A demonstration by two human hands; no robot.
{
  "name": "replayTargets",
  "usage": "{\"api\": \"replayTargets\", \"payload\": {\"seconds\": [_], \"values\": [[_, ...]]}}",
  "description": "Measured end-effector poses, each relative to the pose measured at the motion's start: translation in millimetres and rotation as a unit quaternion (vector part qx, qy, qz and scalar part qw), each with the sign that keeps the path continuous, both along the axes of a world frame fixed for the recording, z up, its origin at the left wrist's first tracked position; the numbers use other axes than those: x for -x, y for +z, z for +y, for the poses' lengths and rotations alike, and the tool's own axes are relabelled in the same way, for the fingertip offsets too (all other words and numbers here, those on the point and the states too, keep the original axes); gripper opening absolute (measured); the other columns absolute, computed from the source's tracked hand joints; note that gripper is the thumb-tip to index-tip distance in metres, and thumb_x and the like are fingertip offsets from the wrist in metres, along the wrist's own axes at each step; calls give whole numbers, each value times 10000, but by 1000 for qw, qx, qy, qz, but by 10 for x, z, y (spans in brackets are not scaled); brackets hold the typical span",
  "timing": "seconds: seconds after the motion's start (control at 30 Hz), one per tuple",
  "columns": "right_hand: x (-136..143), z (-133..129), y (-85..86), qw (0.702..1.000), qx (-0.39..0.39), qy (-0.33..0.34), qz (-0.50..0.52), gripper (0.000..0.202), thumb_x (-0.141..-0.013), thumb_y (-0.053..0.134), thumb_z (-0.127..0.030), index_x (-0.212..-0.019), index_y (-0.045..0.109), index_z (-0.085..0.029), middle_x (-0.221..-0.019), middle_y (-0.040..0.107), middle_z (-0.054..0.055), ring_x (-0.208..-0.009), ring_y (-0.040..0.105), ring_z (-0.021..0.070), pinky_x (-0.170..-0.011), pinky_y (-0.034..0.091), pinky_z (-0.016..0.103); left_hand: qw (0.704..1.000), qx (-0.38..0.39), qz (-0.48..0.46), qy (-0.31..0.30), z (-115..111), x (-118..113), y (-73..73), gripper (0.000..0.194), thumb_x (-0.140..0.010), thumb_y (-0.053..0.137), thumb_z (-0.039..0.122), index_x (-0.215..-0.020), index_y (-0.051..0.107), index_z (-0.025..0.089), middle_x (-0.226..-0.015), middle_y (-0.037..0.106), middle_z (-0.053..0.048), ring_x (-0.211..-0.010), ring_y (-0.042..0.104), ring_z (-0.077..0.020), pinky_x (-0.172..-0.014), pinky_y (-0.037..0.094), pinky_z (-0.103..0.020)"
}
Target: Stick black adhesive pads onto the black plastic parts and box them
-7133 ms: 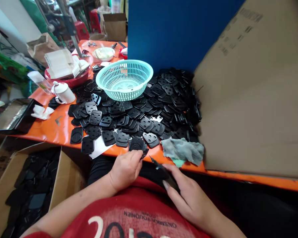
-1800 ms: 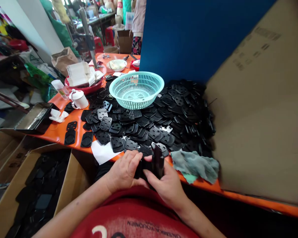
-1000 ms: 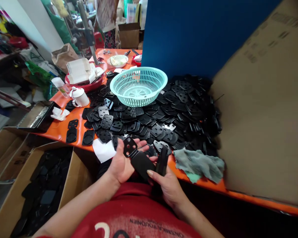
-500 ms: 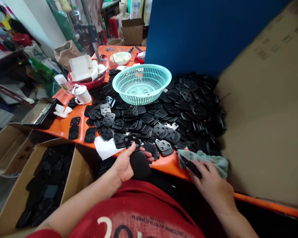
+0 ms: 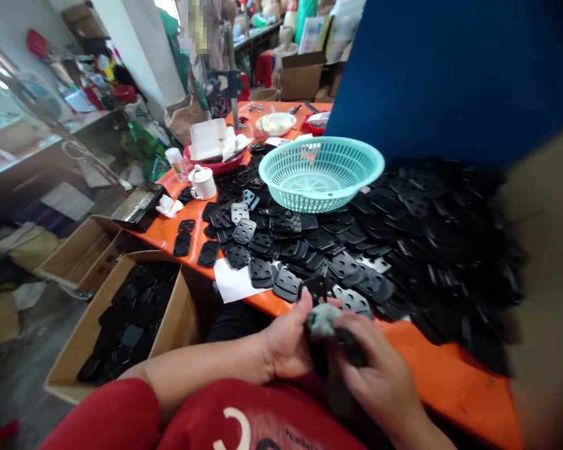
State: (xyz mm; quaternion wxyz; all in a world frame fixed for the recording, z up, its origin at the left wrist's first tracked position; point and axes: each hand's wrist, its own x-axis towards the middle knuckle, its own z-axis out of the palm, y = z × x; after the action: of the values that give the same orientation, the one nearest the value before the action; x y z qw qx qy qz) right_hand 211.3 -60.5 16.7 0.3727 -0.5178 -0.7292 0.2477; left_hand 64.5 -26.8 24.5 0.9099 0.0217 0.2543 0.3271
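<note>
My left hand (image 5: 288, 340) is closed around a black part (image 5: 315, 289) with holes, its thumb on the near face. Close against it on the right, my right hand (image 5: 378, 369) grips a grey-green cloth (image 5: 324, 319), bunched over the part. A dark item (image 5: 349, 345) also shows between the right fingers, blurred. Just beyond both hands, a heap of black perforated plates (image 5: 422, 219) spreads over the orange table (image 5: 431, 362). On the heap sits a light turquoise basket (image 5: 321, 172).
An open cardboard box (image 5: 176, 319) of black pieces stands at the lower left. Along the table's left side are a lidded white mug (image 5: 202, 182), a red basin (image 5: 220, 165) and a black tray (image 5: 138, 206). A blue panel (image 5: 441, 81) rises behind the heap.
My right hand has lifted the cloth from the table edge and brought it left to the part in my left hand. The view has turned left.
</note>
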Motion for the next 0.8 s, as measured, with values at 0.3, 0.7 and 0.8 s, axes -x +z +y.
{"api": "replayTargets", "payload": {"seconds": [0.3, 0.7, 0.8], "values": [[211, 105, 90, 994, -39, 98, -27, 189, -802, 494, -130, -925, 580, -246, -826, 629, 38, -720, 617, 197, -612, 487, 276, 999, -13, -24, 24, 8, 133, -79, 539, -829, 588, 660, -1000, 696, 160, -1118, 709, -129, -1204, 576, -295, -1070, 376, -413], [375, 229, 21, 997, -28, 65, 28, 142, -812, 530, -149, -910, 591, -233, -800, 616, 27, -711, 608, 183, -619, 494, 265, 999, -18, -39, -33, -30, 229, -90, 532, -802, 578, 675, -855, 709, 162, -931, 734, -117, -1105, 625, -324, -1024, 408, -433], [297, 263, -19, 991, 65, 56, 100, 59, -886, 585, -276, -890, 624, -232, -780, 631, 23, -680, 619, 173, -607, 530, 251, 995, -82, 43, -34, 17, 333, -55, 573, -753, 588, 712, -864, 693, 160, -913, 728, -127, -1023, 652, -314, -975, 444, -429]]}}
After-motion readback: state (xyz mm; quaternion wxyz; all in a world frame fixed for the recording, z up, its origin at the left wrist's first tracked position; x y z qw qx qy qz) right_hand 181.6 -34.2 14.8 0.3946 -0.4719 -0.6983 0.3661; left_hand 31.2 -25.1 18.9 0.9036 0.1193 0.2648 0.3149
